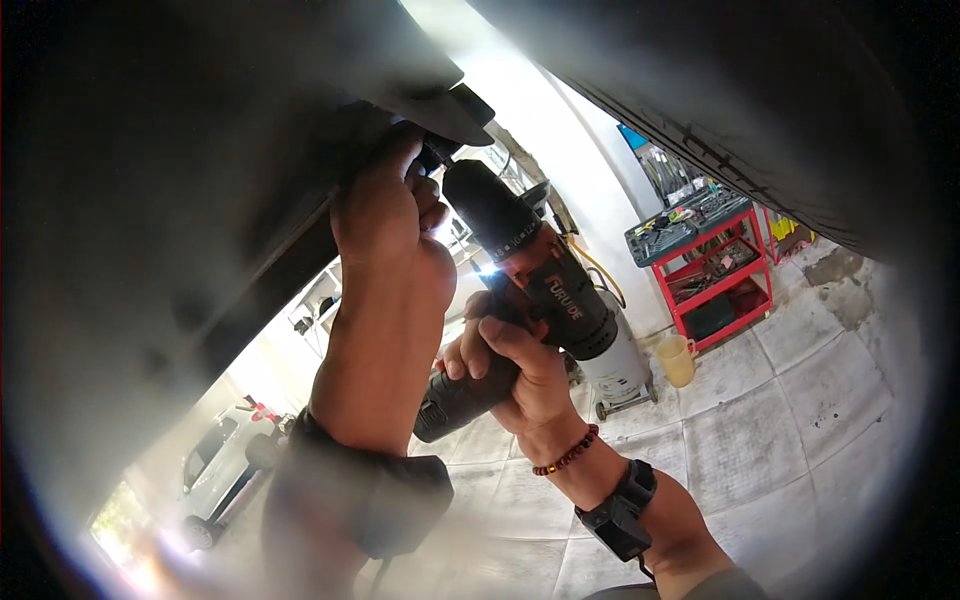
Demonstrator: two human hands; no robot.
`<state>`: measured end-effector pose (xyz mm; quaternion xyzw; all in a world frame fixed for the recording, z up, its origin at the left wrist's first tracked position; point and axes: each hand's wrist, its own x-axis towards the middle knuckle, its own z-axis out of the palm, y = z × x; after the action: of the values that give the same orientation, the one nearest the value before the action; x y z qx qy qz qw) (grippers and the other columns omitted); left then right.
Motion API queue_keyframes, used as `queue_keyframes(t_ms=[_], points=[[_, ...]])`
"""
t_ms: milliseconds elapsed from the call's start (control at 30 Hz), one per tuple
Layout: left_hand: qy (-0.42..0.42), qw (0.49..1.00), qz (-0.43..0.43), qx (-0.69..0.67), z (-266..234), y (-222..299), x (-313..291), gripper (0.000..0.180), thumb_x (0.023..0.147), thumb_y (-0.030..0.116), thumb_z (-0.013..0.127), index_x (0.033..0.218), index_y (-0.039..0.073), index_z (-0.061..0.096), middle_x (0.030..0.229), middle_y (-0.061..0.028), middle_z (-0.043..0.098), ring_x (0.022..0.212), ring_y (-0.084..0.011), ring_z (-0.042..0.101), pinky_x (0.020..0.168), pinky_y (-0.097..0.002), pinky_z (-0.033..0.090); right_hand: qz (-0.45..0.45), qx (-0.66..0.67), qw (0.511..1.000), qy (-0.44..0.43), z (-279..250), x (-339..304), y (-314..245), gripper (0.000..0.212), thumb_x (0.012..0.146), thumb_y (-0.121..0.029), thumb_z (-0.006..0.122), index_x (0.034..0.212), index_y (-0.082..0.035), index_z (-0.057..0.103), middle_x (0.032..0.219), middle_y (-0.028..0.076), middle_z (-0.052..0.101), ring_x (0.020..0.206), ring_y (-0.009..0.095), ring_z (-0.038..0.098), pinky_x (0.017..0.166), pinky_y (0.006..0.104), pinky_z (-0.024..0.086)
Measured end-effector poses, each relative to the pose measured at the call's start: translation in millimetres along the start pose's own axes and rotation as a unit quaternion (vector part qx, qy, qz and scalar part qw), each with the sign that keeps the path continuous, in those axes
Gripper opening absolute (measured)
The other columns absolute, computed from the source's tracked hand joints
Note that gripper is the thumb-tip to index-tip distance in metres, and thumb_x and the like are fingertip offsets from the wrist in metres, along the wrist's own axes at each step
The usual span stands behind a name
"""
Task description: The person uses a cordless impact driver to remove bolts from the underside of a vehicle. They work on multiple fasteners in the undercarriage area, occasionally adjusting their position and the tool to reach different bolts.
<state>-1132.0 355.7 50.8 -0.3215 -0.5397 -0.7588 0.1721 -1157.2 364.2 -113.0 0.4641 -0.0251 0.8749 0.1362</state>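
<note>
Fingers of the right hand (515,365) are clenching the cordless drill (520,290); left hand (385,205), grasping near its chuck, is steadying it against the dark underbody (200,200).

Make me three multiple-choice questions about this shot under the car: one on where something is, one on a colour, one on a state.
1. Where is the tool cart?
A. right, by the white wall
B. lower left
C. between the forearms

2. What colour is the cart's frame?
A. blue
B. red
C. green

3. How does the right hand stand with the cordless drill?
A. apart from it
B. flat on the floor
C. closed on its grip

Answers: 1 A, it stands at the right beside the wall. 2 B, its legs and shelves are red. 3 C, fingers wrap the grip, while the left hand reaches up beside the drill's tip.
</note>
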Motion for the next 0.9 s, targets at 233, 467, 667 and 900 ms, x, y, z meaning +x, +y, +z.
queue_keyframes(t_ms=[233, 467, 667, 900], points=[[0.007, 0.998, 0.009, 0.06, -6.6, -6.2, -2.1, 0.007, 0.084, 0.011, 0.063, 0.083, 0.011, 0.055, 0.064, 0.0046, 0.043, 0.048, -0.0049, 0.032, 0.044, -0.0208, 0.025, 0.005, -0.05, 0.998, 0.021, -4.1, -5.9, 0.4, 0.023, 0.086, -0.018, 0.063, 0.101, -0.003, 0.054, 0.059, 0.006, 0.053, 0.063, 0.023, 0.057, 0.075, 0.0423, 0.046], [-0.047, 0.955, 0.213, 0.202, -25.9, -26.7, 5.7, 0.004, 0.084, 0.012, 0.065, 0.082, 0.01, 0.062, 0.067, 0.0069, 0.046, 0.053, -0.0021, 0.032, 0.047, -0.0229, 0.025, 0.017, -0.026, 0.999, 0.042, -1.6, -8.8, -4.2, 0.02, 0.084, -0.012, 0.065, 0.099, -0.002, 0.055, 0.059, 0.005, 0.054, 0.061, 0.02, 0.057, 0.068, 0.0347, 0.046], [-0.021, 0.967, 0.188, 0.171, -17.8, -26.4, 0.8, 0.011, 0.088, 0.015, 0.061, 0.089, 0.004, 0.057, 0.063, 0.0014, 0.043, 0.053, -0.0054, 0.038, 0.047, -0.0212, 0.03, 0.033, -0.082, 0.995, 0.039, -10.0, -15.8, -5.5, 0.025, 0.087, -0.015, 0.062, 0.106, -0.002, 0.052, 0.06, 0.006, 0.053, 0.066, 0.023, 0.058, 0.075, 0.0415, 0.046], [-0.014, 0.974, 0.205, 0.096, -12.9, -31.8, 11.9, 0.013, 0.086, 0.015, 0.064, 0.084, 0.009, 0.052, 0.065, 0.0008, 0.043, 0.052, -0.0066, 0.038, 0.049, -0.0214, 0.032, 0.025, -0.072, 0.994, 0.078, -8.0, -34.7, -14.4, 0.032, 0.087, -0.015, 0.062, 0.109, 0.004, 0.048, 0.061, 0.007, 0.053, 0.065, 0.023, 0.056, 0.072, 0.0362, 0.045]])
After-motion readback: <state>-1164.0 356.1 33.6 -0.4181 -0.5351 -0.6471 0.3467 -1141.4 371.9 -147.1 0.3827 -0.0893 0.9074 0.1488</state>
